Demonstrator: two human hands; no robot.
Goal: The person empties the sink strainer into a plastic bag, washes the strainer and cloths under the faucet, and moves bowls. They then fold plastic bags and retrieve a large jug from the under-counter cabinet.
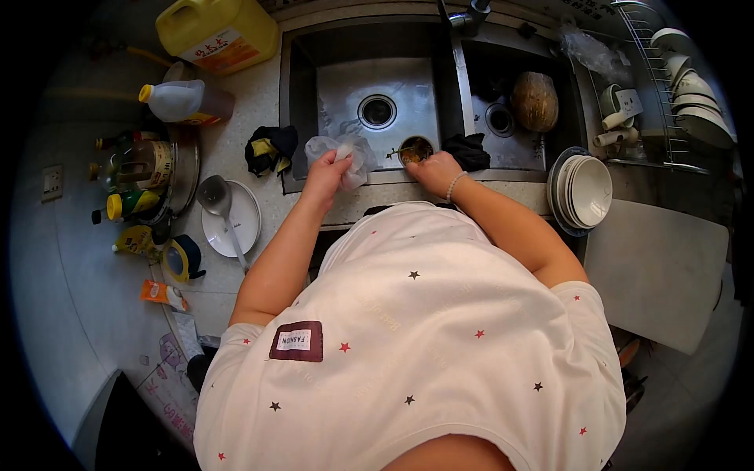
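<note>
My left hand pinches a crumpled, see-through plastic bag over the front edge of the left sink basin. To its right, my right hand grips a small round sink strainer, tipped so its mouth shows. Brownish and greenish scraps lie inside it, and a few stringy bits stick out at its left rim. The strainer is apart from the bag. Just right of my right hand, a black plastic bag lies over the divider. The left basin's drain is uncovered.
In the right basin sits a brown round gourd. Stacked bowls stand at right, below a dish rack. At left are a black-and-yellow cloth, a plate with a ladle, bottles and a yellow jug.
</note>
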